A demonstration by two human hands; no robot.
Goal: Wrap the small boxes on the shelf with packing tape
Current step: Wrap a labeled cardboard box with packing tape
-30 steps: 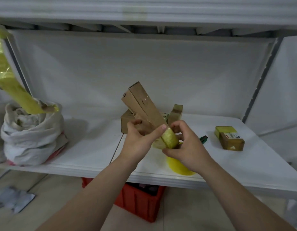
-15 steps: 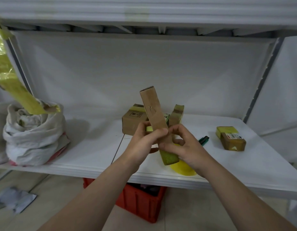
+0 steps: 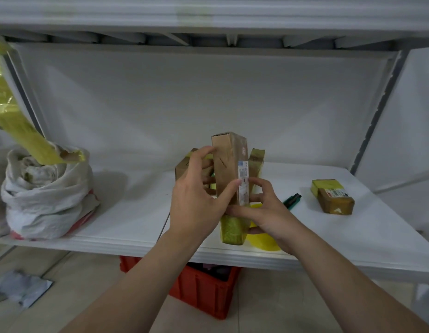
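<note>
Both forearms reach up; the left hand (image 3: 196, 203) and right hand (image 3: 266, 212) pinch the tall box (image 3: 226, 169) upright, its yellow-taped end below their grip

- White shelf (image 3: 126, 212): flat board, seam running front to back near mid.
- Far L: white sack (image 3: 47, 195), crumpled, top rolled down.
- Mid, twd back: brown box (image 3: 182, 169); just R of it an upright box (image 3: 256, 162) w/ yellow tape.
- Front edge: yellow tape roll (image 3: 264, 241), partly hidden.
- R of mid: green-black cutter (image 3: 292, 199).
- Far R: yellow-taped box (image 3: 325, 186) touching brown labelled box (image 3: 336, 203).
- Floor (image 3: 268, 308) below: red crate (image 3: 203, 292).
</note>
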